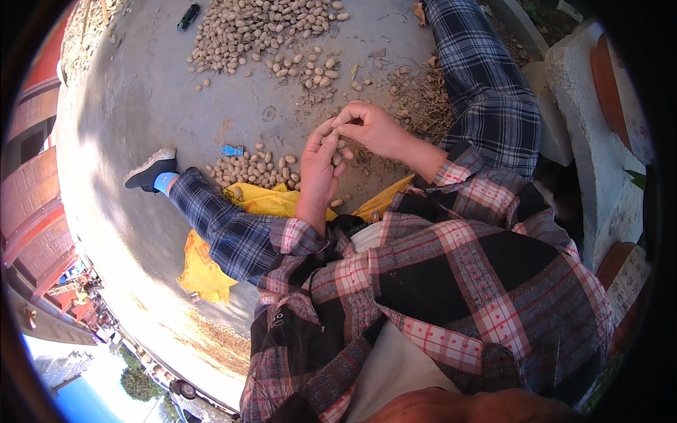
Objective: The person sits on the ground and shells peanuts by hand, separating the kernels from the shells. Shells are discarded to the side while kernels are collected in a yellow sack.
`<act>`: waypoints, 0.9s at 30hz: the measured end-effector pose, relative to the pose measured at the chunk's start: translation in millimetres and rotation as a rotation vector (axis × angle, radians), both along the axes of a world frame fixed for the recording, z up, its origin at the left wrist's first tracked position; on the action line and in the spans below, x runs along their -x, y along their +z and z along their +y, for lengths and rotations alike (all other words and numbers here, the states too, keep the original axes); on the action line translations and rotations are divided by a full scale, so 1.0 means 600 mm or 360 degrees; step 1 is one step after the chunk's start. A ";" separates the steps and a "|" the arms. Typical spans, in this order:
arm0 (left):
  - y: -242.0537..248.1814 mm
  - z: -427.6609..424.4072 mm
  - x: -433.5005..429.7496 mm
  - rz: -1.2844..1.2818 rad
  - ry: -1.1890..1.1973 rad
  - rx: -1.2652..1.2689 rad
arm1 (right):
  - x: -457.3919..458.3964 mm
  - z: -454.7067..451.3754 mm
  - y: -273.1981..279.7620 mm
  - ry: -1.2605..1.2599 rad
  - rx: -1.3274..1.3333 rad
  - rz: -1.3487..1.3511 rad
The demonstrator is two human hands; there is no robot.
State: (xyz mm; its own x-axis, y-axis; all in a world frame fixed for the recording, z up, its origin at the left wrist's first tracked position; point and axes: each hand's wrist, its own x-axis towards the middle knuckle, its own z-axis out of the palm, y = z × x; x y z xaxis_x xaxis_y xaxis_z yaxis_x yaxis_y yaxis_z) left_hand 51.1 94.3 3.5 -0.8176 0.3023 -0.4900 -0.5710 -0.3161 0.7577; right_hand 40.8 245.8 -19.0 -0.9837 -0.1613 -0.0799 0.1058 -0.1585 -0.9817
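My left hand (321, 164) is cupped around several tan, oval nuts (337, 157). The thumb and fingertips of my right hand (373, 128) meet the left thumb and fingers, pinching a small pale piece, too small to tell exactly. Beyond the hands lies a large pile of similar nuts (238, 34) on the concrete, with a looser scatter (320, 74) nearer me. A smaller heap (254, 170) lies left of my left hand, against a yellow plastic sack (270, 198). Dry husks and leaf bits (423, 100) are spread beside my right leg.
A small blue object (232, 150) lies by the smaller heap, and a dark object (188, 17) near the big pile. My plaid-trousered legs stretch out on both sides. Another piece of yellow sack (203, 269) shows beyond my left leg. Stone slabs (582, 127) stand at right.
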 end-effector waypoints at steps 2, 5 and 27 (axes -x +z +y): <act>-0.005 -0.001 -0.001 -0.0009 0.0041 0.0026 | -0.001 0.001 0.007 0.0001 -0.0091 0.0009; -0.005 0.001 -0.001 0.0001 0.0063 0.0072 | -0.005 0.000 0.011 -0.0041 -0.0252 0.0110; 0.019 0.004 -0.008 0.0106 -0.0377 0.0075 | -0.009 -0.011 -0.012 -0.0388 -0.0433 -0.0013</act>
State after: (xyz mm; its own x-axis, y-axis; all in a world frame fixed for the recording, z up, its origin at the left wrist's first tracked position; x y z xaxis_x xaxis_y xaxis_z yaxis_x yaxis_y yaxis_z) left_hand 55.9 96.5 15.2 -0.7574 0.4675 -0.4558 -0.5735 -0.1425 0.8067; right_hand 46.1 239.4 -26.4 -0.9897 0.1059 -0.0958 0.1052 0.0869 -0.9906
